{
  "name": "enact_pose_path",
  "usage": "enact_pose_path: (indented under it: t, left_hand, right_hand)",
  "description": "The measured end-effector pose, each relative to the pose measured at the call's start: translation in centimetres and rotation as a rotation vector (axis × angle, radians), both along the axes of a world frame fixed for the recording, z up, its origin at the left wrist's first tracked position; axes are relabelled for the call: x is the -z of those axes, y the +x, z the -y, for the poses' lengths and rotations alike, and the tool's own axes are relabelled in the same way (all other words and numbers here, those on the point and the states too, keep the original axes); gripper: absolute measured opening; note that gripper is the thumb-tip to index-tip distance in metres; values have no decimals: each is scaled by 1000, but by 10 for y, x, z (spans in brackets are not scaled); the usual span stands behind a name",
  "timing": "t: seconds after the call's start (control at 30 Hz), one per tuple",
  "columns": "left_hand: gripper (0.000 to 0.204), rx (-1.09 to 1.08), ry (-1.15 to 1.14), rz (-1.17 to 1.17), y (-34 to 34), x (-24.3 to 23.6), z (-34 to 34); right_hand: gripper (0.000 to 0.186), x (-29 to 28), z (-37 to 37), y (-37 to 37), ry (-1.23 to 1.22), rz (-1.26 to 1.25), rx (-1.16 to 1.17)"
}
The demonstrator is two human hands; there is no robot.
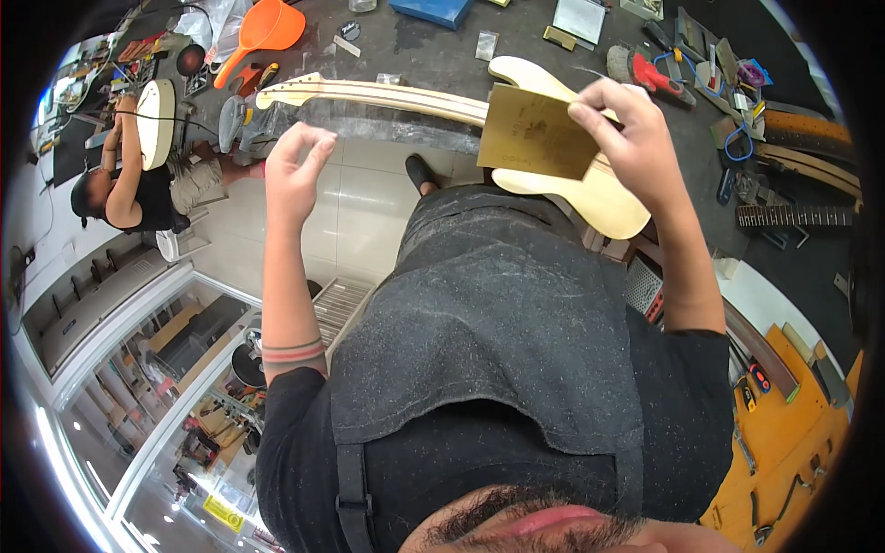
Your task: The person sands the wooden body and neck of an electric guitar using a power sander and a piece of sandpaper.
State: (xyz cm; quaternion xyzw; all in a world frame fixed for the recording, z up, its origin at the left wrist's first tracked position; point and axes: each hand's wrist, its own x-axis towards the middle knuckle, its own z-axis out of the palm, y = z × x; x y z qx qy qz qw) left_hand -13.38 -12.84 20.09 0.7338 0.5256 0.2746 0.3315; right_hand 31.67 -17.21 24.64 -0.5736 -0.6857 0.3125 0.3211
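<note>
My right hand (631, 138) pinches a brown sheet of sandpaper (525, 129) by its upper right corner, thumb against fingers. The sheet hangs over the middle of a pale, unfinished electric guitar body (613, 207), hiding part of it. The guitar's neck (396, 95) reaches left along the bench edge to a headstock (290, 89) with tuner holes. My left hand (297, 170) is raised just below the headstock, apart from the guitar. Its fingers are curled with the thumb against them, and nothing shows in them.
On the dark workbench (415, 51) lie an orange scoop (267, 32), a blue box (433, 9) and a red sander (650, 74). A fretted neck (793, 216) lies at right among tools. Far left, another person (138, 198) handles a pale guitar body (155, 124).
</note>
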Motion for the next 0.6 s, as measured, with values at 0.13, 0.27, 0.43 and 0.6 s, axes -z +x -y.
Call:
enact_pose_path:
  t: [0.13, 0.27, 0.43, 0.6]
  left_hand:
    - [29, 106, -384, 610, 65, -15, 3]
    - [51, 158, -534, 827, 99, -27, 17]
    - [77, -175, -338, 981, 100, -28, 17]
    - [58, -187, -150, 668, 67, -39, 8]
  right_hand:
    - [18, 34, -15, -25, -296, -692, -16]
    - [22, 56, -17, -66, -333, -901, 1]
    - [23, 71, -12, -118, -549, -1143, 54]
    - [43, 49, 1, -164, -285, -913, 173]
